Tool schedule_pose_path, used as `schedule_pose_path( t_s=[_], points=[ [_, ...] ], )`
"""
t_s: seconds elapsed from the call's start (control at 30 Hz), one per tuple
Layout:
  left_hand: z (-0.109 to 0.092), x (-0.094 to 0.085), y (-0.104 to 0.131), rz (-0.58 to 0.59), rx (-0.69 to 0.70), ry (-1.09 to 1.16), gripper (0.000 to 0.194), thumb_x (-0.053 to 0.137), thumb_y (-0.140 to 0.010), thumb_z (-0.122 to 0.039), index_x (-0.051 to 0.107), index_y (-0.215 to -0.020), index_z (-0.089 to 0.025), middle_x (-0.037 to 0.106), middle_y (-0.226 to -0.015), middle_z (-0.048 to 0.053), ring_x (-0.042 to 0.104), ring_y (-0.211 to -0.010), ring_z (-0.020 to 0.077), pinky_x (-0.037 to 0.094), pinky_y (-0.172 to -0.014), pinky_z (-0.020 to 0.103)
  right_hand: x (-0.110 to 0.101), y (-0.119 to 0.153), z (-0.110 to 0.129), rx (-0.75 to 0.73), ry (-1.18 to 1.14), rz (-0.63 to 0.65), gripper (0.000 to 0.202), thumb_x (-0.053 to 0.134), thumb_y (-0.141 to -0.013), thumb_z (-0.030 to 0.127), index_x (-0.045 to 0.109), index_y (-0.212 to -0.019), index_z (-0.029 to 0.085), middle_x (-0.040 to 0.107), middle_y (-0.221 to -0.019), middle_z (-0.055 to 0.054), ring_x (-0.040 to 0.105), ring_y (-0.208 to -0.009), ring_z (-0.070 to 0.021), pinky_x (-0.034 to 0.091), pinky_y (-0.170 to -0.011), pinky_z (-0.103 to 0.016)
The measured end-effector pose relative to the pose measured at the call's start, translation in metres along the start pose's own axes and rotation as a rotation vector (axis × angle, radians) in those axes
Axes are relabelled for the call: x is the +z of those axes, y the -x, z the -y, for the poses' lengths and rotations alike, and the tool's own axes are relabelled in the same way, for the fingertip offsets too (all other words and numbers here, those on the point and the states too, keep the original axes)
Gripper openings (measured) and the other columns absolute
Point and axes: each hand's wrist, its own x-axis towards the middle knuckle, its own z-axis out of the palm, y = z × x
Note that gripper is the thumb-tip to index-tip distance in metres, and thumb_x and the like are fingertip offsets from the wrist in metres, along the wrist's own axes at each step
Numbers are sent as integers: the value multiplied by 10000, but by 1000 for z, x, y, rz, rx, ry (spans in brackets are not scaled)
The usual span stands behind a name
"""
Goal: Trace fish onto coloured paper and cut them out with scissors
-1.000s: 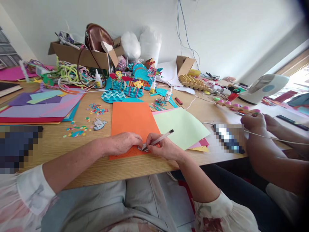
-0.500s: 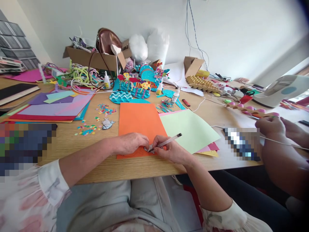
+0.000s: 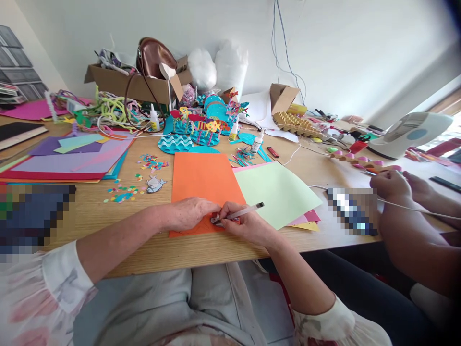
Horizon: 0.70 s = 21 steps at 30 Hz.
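A sheet of orange paper (image 3: 203,175) lies at the table edge in front of me, with thin drawn lines near its lower edge. My right hand (image 3: 245,222) grips a pen (image 3: 250,209), its tip low against the sheet. My left hand (image 3: 189,213) rests on the same sheet, fingertips bent down against a small grey paper cutout (image 3: 215,220), mostly hidden by my fingers. To the left lies a grey paper fish (image 3: 155,184), beside scattered confetti (image 3: 124,194). Pale green paper (image 3: 279,192) sits right of the orange sheet.
Stacked coloured paper (image 3: 72,161) lies left. Glue bottles (image 3: 257,142) and blue paper crafts (image 3: 176,143) stand behind the orange sheet. At right, a co-worker's hands (image 3: 392,185) hold a pink-and-tan strip (image 3: 363,162) near a blurred phone (image 3: 351,211). Cardboard boxes (image 3: 151,89) line the wall.
The view has shifted slightly, moving the whole scene left. The pen tip has moved slightly along the cutout, and my left fingertips sit closer to my right hand.
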Motion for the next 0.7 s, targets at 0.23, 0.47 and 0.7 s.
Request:
schedule_pose_path(
  t_s=[0.23,0.47,0.7],
  points=[
    [0,0,1,-18,-13,-15,180,360,-846,-126,519,-875,-204,593,-781,-15,543,-688,124,394,-639,205,8,2,2,5,39,-54,107,474,-784,93,508,-787,195,599,-816,0,541,-726,-118,416,-634,-232],
    [5,3,1,-27,-34,-21,193,345,-851,-137,510,-926,-201,605,-811,-4,559,-717,132,397,-652,216,14,1,1,0,109,-142,80,492,-790,125,506,-784,203,589,-775,16,523,-670,-113,391,-611,-227],
    [2,1,1,-14,-63,-22,229,333,-844,-146,526,-957,-198,619,-823,6,566,-722,142,402,-647,225,17,1,-2,10,77,-174,62,497,-808,150,508,-785,206,587,-782,11,528,-688,-119,392,-619,-233]
  ],
)
